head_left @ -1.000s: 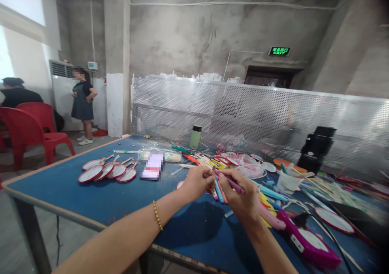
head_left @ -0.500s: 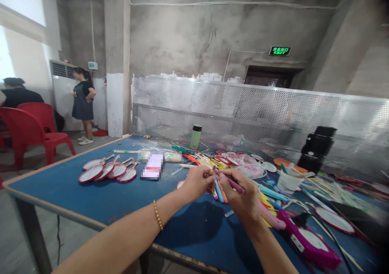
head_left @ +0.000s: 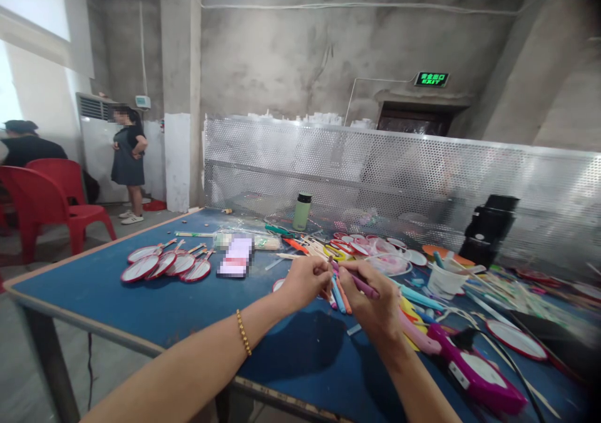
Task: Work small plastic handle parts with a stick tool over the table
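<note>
Over the blue table (head_left: 94, 304), my left hand (head_left: 307, 280) is closed in a pinch, but its fingertips hide what they hold. My right hand (head_left: 378, 295) grips a purple pen-like stick (head_left: 365, 287) whose far end meets the left fingertips. Just beneath both hands lie several similar coloured sticks, among them a blue one (head_left: 338, 296) and an orange one (head_left: 346, 299). A round white piece with a red rim (head_left: 278, 284) shows partly behind my left wrist.
Left of my hands lie several red-rimmed round paddles (head_left: 162, 263) and a phone (head_left: 236, 257). A green bottle (head_left: 303, 211) stands behind. To the right are a white cup (head_left: 446, 282), a magenta device with a cable (head_left: 483, 373), yellow-handled scissors (head_left: 345, 251) and a black stand (head_left: 491, 229).
</note>
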`<state>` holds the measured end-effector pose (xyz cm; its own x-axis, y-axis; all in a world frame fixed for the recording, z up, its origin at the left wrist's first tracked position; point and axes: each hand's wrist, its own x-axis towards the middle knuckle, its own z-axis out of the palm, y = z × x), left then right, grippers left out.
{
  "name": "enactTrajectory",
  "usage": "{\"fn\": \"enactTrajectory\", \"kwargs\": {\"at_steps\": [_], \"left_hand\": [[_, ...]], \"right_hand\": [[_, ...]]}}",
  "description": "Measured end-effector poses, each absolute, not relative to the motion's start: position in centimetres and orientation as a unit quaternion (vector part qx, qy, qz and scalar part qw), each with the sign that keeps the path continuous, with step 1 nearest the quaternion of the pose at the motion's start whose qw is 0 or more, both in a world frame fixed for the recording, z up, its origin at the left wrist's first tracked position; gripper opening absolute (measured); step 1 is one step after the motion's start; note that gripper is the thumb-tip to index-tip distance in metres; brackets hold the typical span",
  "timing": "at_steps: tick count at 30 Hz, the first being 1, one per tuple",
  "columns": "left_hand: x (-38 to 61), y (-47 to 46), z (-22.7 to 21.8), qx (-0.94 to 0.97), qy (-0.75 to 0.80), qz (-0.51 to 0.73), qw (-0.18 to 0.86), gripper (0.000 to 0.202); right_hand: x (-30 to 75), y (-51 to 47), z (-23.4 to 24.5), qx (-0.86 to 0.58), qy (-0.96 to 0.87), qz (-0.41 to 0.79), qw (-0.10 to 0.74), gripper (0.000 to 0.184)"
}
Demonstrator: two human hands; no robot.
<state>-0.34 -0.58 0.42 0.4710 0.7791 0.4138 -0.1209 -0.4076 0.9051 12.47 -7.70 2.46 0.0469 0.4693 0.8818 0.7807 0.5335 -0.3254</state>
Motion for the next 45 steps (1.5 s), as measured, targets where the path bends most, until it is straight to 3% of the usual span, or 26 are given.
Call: {"fn": "enactTrajectory", "kwargs": {"at_steps": [17, 30, 36, 45], "left_hand": [[-0.4, -0.9, 0.8, 0.706, 0.245, 0.448, 0.490, 0.008], [0.9, -0.9, -0.1, 0.672, 0.246, 0.393, 0.578, 0.010], [1.2, -0.2, 1.0, 0.696, 0.299, 0.362, 0.543, 0.014], [-0.2, -0.9, -0.1, 0.685, 0.257, 0.389, 0.560, 0.003]], "right_hand": [[12.8, -7.7, 2.5, -0.465, -0.670, -0.132, 0.563, 0.014], [13.3, -7.5, 2.5, -0.431, -0.663, -0.143, 0.595, 0.013], [13.5, -7.3, 2.5, -0.418, -0.661, -0.159, 0.603, 0.012], [13.1, -7.7, 2.3, -0.453, -0.654, -0.159, 0.586, 0.014]]}}
